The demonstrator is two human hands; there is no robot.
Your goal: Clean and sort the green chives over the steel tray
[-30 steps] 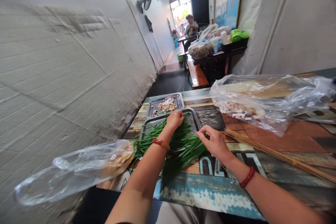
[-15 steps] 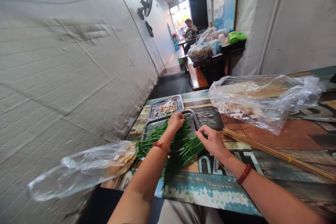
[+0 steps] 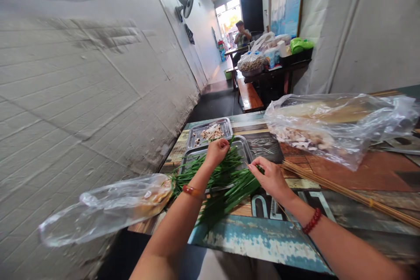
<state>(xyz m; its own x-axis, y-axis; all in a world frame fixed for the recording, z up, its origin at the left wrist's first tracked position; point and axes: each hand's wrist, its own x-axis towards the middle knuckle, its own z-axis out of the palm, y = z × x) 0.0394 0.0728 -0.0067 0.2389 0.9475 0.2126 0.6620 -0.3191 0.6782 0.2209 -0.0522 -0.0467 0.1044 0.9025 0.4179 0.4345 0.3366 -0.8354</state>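
A heap of long green chives [image 3: 218, 203] lies over the near metal tray [image 3: 244, 143] and spills onto the table. My left hand [image 3: 217, 152] is above the heap with fingers pinched, and a green chive end sticks up by the fingertips. To its right, my right hand [image 3: 269, 177] pinches a thin bamboo skewer [image 3: 316, 247]. The skewer's tip points left toward the chives, while its long end runs back under my wrist. Both hands are apart. A bundle of skewers [image 3: 331, 182] lies on the table right of my right hand.
Behind is a second metal tray [image 3: 190, 140] with small pale pieces. Clear plastic bags lie left [image 3: 108, 212] and right [image 3: 337, 127] on the patterned table [image 3: 249, 232]. A wall [image 3: 92, 109] runs along the left. A person [image 3: 242, 37] sits far back near a loaded table.
My left hand has lifted slightly, and a chive now shows at its fingertips. My right hand keeps its pinch on the skewer. The view has shifted a little.
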